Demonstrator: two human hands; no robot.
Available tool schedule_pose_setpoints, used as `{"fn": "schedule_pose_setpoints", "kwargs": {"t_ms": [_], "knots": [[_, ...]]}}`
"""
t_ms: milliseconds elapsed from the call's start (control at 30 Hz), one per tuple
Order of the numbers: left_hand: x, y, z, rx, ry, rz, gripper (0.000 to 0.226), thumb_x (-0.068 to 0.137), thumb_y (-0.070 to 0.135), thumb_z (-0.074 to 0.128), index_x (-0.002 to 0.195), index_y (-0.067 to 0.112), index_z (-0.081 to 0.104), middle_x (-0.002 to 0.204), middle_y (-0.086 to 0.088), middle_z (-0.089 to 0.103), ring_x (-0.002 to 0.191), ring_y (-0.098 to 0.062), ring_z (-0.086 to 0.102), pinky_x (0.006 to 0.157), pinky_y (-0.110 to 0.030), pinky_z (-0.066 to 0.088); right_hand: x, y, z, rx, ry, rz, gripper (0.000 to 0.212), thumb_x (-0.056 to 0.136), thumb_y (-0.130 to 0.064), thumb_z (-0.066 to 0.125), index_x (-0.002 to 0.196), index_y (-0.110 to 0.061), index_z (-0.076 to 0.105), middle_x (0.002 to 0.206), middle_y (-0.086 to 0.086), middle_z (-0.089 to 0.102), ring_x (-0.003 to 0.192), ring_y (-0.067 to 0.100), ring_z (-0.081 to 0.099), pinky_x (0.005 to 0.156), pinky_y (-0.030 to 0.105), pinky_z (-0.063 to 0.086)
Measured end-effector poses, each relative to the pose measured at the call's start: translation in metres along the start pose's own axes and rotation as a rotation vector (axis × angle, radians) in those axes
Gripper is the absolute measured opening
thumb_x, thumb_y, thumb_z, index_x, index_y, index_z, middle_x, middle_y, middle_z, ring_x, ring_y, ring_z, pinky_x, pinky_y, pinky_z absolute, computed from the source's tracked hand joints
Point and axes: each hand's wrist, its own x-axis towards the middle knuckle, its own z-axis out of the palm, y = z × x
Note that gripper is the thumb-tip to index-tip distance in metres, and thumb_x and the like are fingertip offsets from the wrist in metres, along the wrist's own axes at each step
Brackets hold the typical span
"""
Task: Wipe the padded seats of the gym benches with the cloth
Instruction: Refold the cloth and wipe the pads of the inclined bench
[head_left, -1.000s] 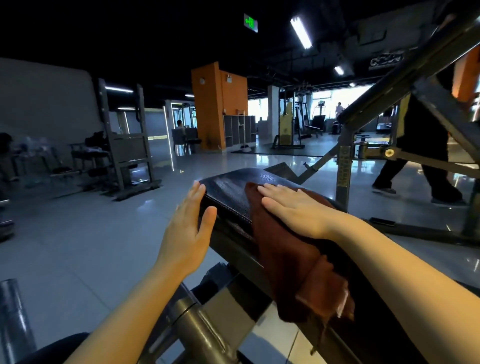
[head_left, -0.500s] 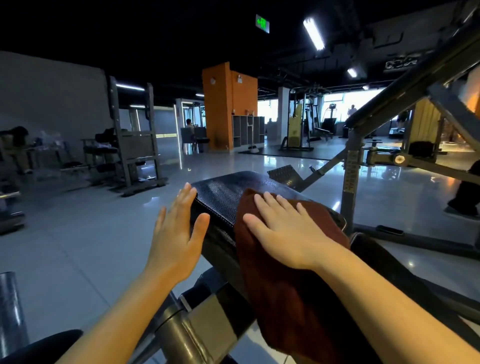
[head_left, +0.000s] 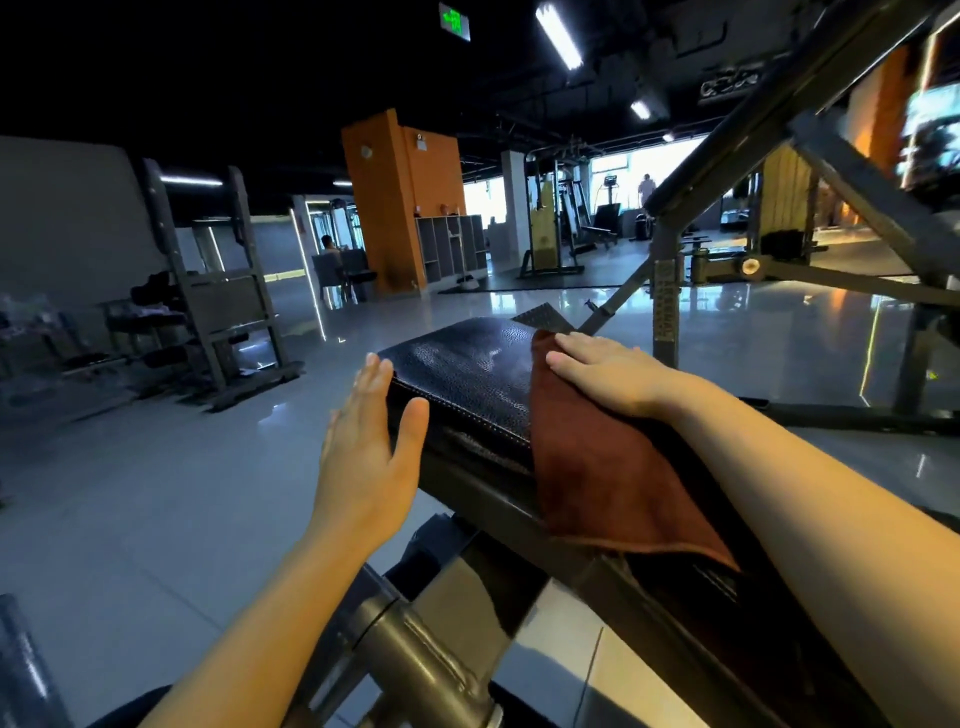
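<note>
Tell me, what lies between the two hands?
In the head view, bare black seat lies between the left hand and the cloth under the right hand.

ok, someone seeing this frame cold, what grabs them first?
Probably the rust-brown cloth draped over the black padded seat at centre, with the right hand pressed flat on its far end. Next, the left hand, open, fingers straight, at the seat's left edge. Behind, the orange pillar stands out in the dim gym.
</note>
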Motion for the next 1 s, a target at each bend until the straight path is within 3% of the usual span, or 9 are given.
{"fn": "schedule_pose_setpoints", "kwargs": {"t_ms": [167,333,433,633,767,867,1000], "knots": [[-0.001,-0.002,-0.002,-0.013,-0.019,0.015,0.078,0.09,0.07,0.019,0.153,0.024,0.018,0.161,0.011,0.009,0.146,-0.004,0.007,0.121,-0.046,0.013,-0.028,-0.03,0.012,-0.054,0.009,-0.038,0.063,0.101,-0.057,0.013,0.156,-0.028,0.007,0.164,-0.006,0.001,0.151,0.017,0.001,0.12,0.044,-0.001],[-0.001,0.0,0.003,-0.003,0.017,-0.021,0.088,0.081,0.078,0.006,0.152,0.029,0.018,0.151,0.024,0.003,0.139,0.006,0.003,0.121,-0.037,-0.006,-0.037,-0.06,0.023,-0.084,-0.028,-0.26,0.058,0.103,-0.054,0.015,0.156,-0.033,0.003,0.163,-0.011,-0.003,0.15,0.011,-0.005,0.121,0.039,-0.005],[0.0,-0.001,0.0,0.001,0.024,-0.038,0.09,0.076,0.076,0.002,0.152,0.031,0.02,0.147,0.028,0.005,0.138,0.008,0.003,0.119,-0.037,-0.009,-0.016,-0.058,0.014,-0.009,-0.068,-0.315,0.054,0.105,-0.048,0.017,0.155,-0.033,0.01,0.163,-0.012,0.004,0.15,0.01,0.0,0.121,0.038,-0.003],[-0.004,-0.003,-0.007,0.095,-0.005,0.003,0.087,0.078,0.074,0.001,0.152,0.032,0.017,0.148,0.027,0.004,0.139,0.007,0.0,0.118,-0.038,-0.01,0.004,-0.029,0.003,-0.019,0.007,-0.139,0.056,0.103,-0.051,0.022,0.155,-0.03,0.017,0.163,-0.008,0.011,0.15,0.015,0.01,0.12,0.05,0.005],[-0.004,-0.007,-0.006,0.075,-0.034,0.033,0.087,0.077,0.077,0.001,0.151,0.033,0.011,0.151,0.025,0.0,0.142,0.004,-0.003,0.117,-0.034,-0.009,-0.016,-0.016,0.003,-0.043,-0.001,-0.056,0.057,0.104,-0.05,0.02,0.156,-0.029,0.013,0.164,-0.008,0.006,0.151,0.014,0.006,0.121,0.046,0.004],[-0.004,-0.014,-0.005,0.022,-0.022,0.092,0.086,0.074,0.086,-0.004,0.146,0.039,0.005,0.153,0.026,-0.003,0.142,0.008,-0.007,0.117,-0.03,-0.007,-0.037,-0.029,0.009,-0.068,-0.03,-0.111,0.056,0.103,-0.05,0.019,0.155,-0.033,0.008,0.163,-0.011,0.0,0.15,0.012,-0.001,0.122,0.039,-0.002],[-0.018,-0.043,0.0,0.06,0.008,0.188,0.067,0.09,0.072,0.009,0.15,0.042,0.002,0.157,0.029,-0.009,0.145,0.005,-0.01,0.118,-0.035,-0.003,-0.039,-0.055,0.015,-0.102,-0.059,-0.244,0.057,0.102,-0.053,0.016,0.154,-0.038,0.002,0.162,-0.017,-0.005,0.149,0.008,-0.009,0.121,0.037,-0.006]]}}
